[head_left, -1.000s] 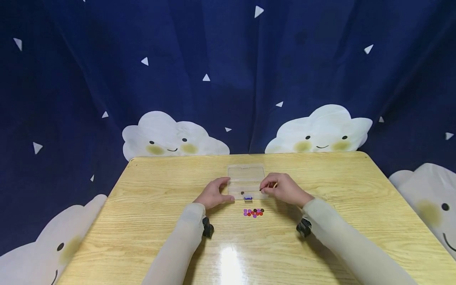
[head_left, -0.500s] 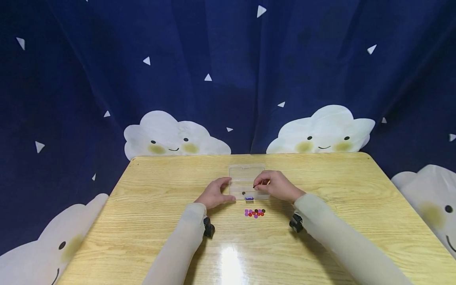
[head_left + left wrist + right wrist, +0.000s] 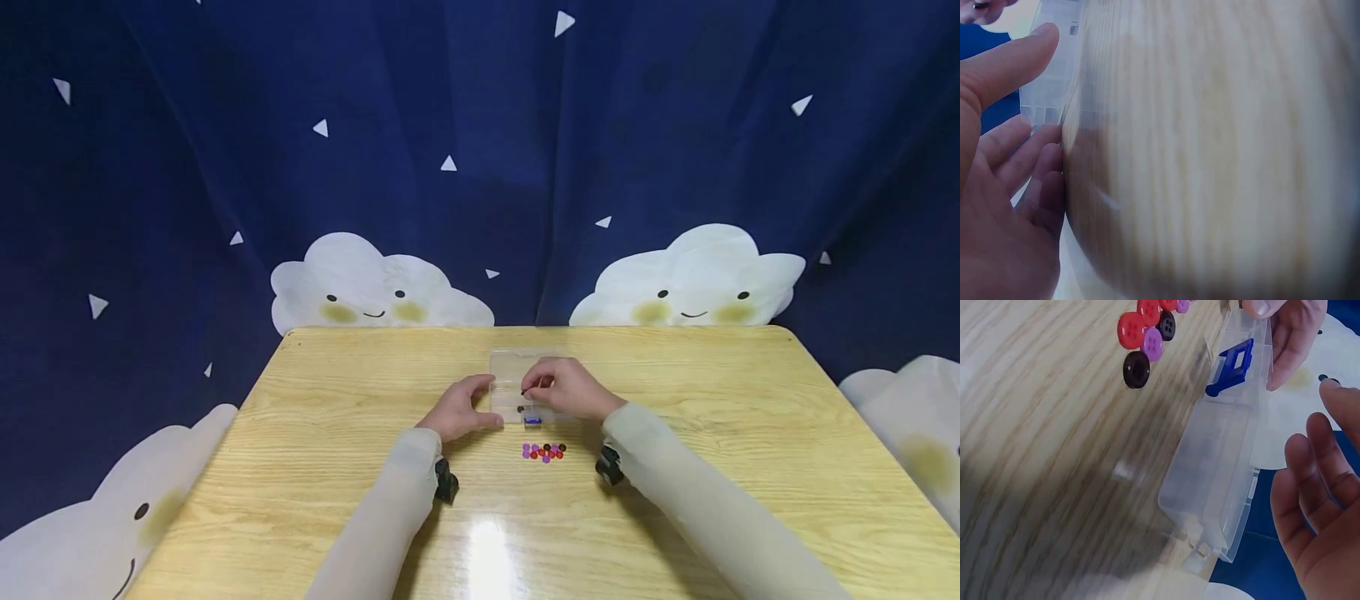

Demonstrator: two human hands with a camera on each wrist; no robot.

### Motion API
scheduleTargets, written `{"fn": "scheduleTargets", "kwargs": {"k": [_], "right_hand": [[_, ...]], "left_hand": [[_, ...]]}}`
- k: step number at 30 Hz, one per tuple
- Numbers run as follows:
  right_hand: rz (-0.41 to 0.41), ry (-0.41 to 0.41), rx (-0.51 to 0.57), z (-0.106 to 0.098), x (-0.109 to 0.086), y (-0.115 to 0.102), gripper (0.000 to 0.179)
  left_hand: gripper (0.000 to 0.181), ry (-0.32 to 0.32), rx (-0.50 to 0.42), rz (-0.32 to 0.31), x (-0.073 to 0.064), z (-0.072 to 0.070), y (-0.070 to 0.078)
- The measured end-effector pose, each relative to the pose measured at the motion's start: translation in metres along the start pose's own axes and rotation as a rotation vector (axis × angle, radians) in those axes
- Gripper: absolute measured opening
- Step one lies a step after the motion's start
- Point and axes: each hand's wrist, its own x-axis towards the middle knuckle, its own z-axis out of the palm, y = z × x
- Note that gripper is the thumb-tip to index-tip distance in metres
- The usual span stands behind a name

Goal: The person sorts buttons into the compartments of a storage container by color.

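A clear plastic box (image 3: 507, 367) with its lid folded back lies on the table. My left hand (image 3: 459, 410) holds its left end, thumb at the front corner and fingers at the side. Over the box, my right hand (image 3: 572, 390) pinches a small dark button (image 3: 523, 392) between thumb and fingertips. Another dark button (image 3: 521, 409) lies inside the box, in the front part. A blue latch (image 3: 1232, 369) sits on the box's front. In the right wrist view, the hand's lower fingers (image 3: 1300, 481) are loosely bent beside the box.
Before the box lie several loose buttons: red (image 3: 1130, 330), purple (image 3: 1152, 344) and dark brown (image 3: 1136, 369). They rest on a wood-grain table (image 3: 360, 367). Behind it hangs a dark blue curtain (image 3: 495, 167) with white clouds.
My right hand has moved left over the box with the dark button, from its right end toward the middle. The left hand stays at the left end. The head view has shifted slightly.
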Motion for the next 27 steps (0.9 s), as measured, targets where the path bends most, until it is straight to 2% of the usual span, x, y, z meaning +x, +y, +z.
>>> {"fn": "scheduleTargets", "kwargs": {"k": [8, 27], "right_hand": [[-0.005, -0.039, -0.016, 0.0053, 0.0044, 0.0017, 0.006], [0.012, -0.039, -0.065, 0.0078, 0.0062, 0.0021, 0.009]], "left_hand": [[0.078, 0.012, 0.001, 0.014, -0.0009, 0.0009, 0.0016], [0.078, 0.010, -0.006, 0.000, -0.0032, -0.0004, 0.0042]]}}
